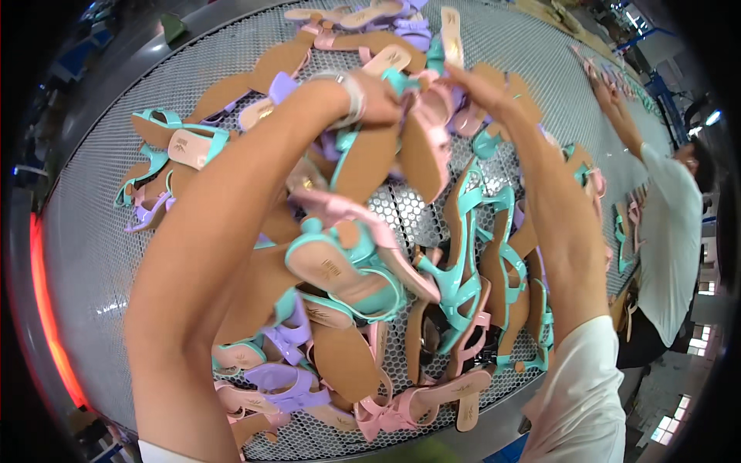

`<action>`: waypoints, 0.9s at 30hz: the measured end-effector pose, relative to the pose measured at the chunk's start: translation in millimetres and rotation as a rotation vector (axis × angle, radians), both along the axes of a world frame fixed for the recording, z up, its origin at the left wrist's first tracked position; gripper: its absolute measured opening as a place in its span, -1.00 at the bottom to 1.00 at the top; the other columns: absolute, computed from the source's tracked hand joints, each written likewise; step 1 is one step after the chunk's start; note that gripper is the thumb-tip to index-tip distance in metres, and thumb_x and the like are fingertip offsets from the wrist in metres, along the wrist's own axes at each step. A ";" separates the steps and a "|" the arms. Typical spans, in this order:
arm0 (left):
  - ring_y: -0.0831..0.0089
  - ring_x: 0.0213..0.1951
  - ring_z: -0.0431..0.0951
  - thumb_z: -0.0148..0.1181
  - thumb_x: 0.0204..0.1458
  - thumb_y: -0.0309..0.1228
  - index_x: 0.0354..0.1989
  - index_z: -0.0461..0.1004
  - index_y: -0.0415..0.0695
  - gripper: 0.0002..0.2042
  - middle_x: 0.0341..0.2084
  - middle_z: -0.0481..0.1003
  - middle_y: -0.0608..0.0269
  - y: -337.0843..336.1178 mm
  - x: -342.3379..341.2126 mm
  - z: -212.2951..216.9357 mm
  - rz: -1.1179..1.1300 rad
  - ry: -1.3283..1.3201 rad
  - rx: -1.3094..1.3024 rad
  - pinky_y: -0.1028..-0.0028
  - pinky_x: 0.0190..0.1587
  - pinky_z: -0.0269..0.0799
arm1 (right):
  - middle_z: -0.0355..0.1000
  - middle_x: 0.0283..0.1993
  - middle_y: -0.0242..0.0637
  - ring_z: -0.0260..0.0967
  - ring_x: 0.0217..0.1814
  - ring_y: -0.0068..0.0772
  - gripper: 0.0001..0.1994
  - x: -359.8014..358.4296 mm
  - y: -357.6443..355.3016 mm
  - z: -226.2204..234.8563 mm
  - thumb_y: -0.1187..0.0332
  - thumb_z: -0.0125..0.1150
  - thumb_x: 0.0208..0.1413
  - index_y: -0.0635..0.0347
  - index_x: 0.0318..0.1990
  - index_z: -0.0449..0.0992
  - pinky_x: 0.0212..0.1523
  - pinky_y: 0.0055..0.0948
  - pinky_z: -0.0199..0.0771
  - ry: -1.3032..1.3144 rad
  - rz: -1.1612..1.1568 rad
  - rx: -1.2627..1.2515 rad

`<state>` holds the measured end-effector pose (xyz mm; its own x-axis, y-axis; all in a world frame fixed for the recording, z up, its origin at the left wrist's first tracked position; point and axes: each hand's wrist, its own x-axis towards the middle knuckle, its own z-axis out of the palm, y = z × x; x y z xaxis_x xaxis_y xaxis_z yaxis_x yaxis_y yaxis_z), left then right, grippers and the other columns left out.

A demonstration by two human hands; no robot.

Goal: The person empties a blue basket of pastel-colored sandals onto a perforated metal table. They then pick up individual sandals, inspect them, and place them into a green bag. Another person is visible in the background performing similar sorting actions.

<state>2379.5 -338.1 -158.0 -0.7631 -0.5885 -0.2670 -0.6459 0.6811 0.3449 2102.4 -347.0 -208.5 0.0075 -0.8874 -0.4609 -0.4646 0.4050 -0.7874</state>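
Observation:
My left hand, with a pale band at the wrist, is closed near the heels of two sandals over the far part of the pile. One is a teal sandal and the other a pink sandal, their tan soles hanging down side by side. Its fingertips are partly hidden behind the shoes. Just to the right, my right hand reaches in with fingers apart, close to the pink sandal. Below my hands, a teal heeled sandal lies next to another pink sandal.
Loose teal, pink and lilac sandals, such as a lilac sandal, cover much of a perforated metal table. At the right a co-worker in a white top reaches toward more sandals. A red glowing strip runs along the left.

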 end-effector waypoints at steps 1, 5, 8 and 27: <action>0.09 -0.03 0.49 0.02 -0.08 -0.03 0.05 0.45 0.08 -0.50 -0.07 0.50 0.02 9.2 15.1 5.1 0.007 -0.003 0.007 0.32 0.06 0.36 | 0.29 0.19 -0.12 0.15 0.25 -0.16 -0.29 0.8 4.3 -3.5 -0.30 -0.01 0.03 0.10 0.13 0.43 0.26 -0.16 0.08 -0.013 0.132 -0.081; 0.06 -0.07 0.51 0.04 -0.06 -0.01 0.11 0.40 0.10 -0.47 -0.09 0.50 -0.02 57.2 128.9 17.4 0.149 0.030 -0.042 0.28 0.05 0.37 | 0.42 0.06 -0.25 0.37 0.00 -0.44 -0.36 96.0 47.2 -0.6 -0.15 0.09 0.09 0.28 0.07 0.44 0.02 -0.48 0.38 -0.137 0.334 -0.172; 0.05 0.01 0.47 -0.02 0.02 0.03 0.20 0.30 0.13 -0.45 -0.04 0.47 -0.05 92.5 226.5 42.6 0.405 -0.116 0.244 0.26 0.13 0.31 | 0.43 0.10 -0.30 0.33 0.10 -0.40 -0.45 197.6 86.8 10.8 -0.13 0.08 0.10 0.05 0.10 0.48 0.11 -0.45 0.30 -0.265 0.418 -0.185; -0.09 0.17 0.22 0.41 -0.32 -0.15 0.01 0.41 -0.06 -0.38 0.13 0.28 -0.07 558.8 307.1 86.6 0.953 0.164 -0.190 -0.06 0.18 0.03 | 0.14 0.27 0.07 0.11 0.30 0.03 -0.31 288.3 390.8 54.7 0.17 0.32 -0.06 0.25 0.22 0.23 0.22 -0.21 0.17 0.032 0.439 -0.449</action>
<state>2686.7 220.7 -71.4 0.0338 -0.9987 -0.0373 -0.9071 -0.0463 0.4183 2390.7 43.8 -153.8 0.4073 -0.9119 -0.0497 -0.5389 -0.1960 -0.8192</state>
